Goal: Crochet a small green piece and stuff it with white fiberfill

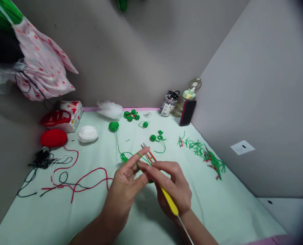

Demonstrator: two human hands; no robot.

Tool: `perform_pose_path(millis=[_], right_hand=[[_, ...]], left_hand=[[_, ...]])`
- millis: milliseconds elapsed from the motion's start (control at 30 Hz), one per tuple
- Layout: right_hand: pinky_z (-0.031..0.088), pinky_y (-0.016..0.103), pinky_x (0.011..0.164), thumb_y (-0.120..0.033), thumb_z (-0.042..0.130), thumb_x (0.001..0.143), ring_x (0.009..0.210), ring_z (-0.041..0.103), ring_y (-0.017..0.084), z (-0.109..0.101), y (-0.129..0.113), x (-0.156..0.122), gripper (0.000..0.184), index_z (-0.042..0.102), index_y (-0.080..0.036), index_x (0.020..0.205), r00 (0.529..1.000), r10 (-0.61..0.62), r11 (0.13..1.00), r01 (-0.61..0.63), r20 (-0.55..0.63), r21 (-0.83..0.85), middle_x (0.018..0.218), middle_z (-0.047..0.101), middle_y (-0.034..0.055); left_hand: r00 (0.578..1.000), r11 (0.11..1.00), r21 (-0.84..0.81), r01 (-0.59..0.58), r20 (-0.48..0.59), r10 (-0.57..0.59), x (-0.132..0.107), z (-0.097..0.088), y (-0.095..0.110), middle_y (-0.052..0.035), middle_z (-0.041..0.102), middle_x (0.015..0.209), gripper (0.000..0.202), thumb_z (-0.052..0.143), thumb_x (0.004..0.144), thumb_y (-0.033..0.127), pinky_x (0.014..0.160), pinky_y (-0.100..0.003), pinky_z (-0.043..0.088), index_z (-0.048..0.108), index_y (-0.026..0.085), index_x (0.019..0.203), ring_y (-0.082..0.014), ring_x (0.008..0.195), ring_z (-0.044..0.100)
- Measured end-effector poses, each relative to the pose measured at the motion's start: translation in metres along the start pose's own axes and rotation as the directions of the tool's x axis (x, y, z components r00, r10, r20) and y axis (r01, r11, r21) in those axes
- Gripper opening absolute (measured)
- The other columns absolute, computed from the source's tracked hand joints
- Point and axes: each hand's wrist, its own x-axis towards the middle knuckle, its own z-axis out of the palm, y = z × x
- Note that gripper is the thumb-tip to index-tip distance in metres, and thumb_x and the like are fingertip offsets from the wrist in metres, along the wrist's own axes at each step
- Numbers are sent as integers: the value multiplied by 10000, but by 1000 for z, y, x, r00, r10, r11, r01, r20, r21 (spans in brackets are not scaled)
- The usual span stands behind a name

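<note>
My left hand (127,180) is raised over the pale green table cover (218,204), with green yarn (138,157) looped over its stretched index finger and pinched lower down. My right hand (173,185) is closed around a yellow-handled crochet hook (169,200), its tip working at the green yarn between both hands. The strand runs back to a small green yarn ball (113,126). Orange-handled thread snips (148,153) lie just beyond my fingers.
Red yarn ball (53,137), white yarn ball (87,133) and loose red, black and white strands (64,177) lie left. Small green crochet pieces (131,115), white stuffing (110,109), green yarn scraps (205,154), a jar (169,103), a bottle and a phone (187,112) stand near the walls.
</note>
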Motion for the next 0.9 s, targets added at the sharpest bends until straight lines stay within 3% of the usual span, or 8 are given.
perform_pose_path(millis=[67,133,233,400,500,633,767,900], right_hand=[[565,335,713,-119,674,970,859,700,205,-3,0,3,281,830,-303,1114,997,11,999,-7,-74,52,953,771,63],[534,297,630,-186,640,1012,735,654,166,-5,2,9,215,830,-284,1033,976,170,949,-125,-139,290,855,742,37],[504,279,591,-305,683,1007,650,605,136,-2,7,14,167,830,-265,937,932,361,786,-287,-29,547,817,716,21],[536,312,836,-340,767,956,898,675,178,6,14,8,101,849,-283,941,911,410,782,-379,50,494,897,757,31],[539,252,757,-420,821,900,809,653,139,3,17,12,159,832,-262,879,827,555,609,-475,86,635,868,733,14],[520,185,597,-377,894,824,606,580,69,-19,25,25,190,769,-235,817,755,613,308,-500,233,810,788,655,-26],[481,146,496,-70,786,866,477,528,15,-62,35,36,168,708,-219,870,797,555,-161,-175,236,971,790,624,-61],[413,197,469,155,574,785,473,562,40,-101,38,43,400,772,-188,840,822,565,-604,353,72,714,764,623,-52]], left_hand=[[995,993,-68,93,46,-90,1,-1,4,-14,713,885,534,940,745,323,903,-281,463,798,247,1254,-160,892,612],[989,986,-95,139,65,-133,3,-2,8,-16,699,862,482,943,731,333,834,-250,461,828,216,1185,-140,834,591],[997,997,-45,69,38,-67,4,-4,9,5,690,850,438,936,743,311,779,-226,456,832,252,1165,-119,798,576],[997,994,108,-34,79,26,6,-4,0,-5,766,963,418,890,813,303,906,-274,490,793,325,1219,-160,945,655],[987,946,311,-94,157,47,12,-13,12,-15,760,960,342,874,810,302,897,-294,501,819,300,1148,-187,945,659],[983,752,634,-180,143,115,22,-45,48,-17,704,835,145,823,841,372,692,-269,469,843,262,933,-171,756,587],[960,665,715,-215,32,276,23,-84,89,3,627,737,235,864,777,440,600,-241,436,835,267,934,-158,669,556],[938,557,824,-102,-107,330,17,-120,115,-10,715,827,276,891,730,428,627,-237,465,832,268,946,-192,761,619]])
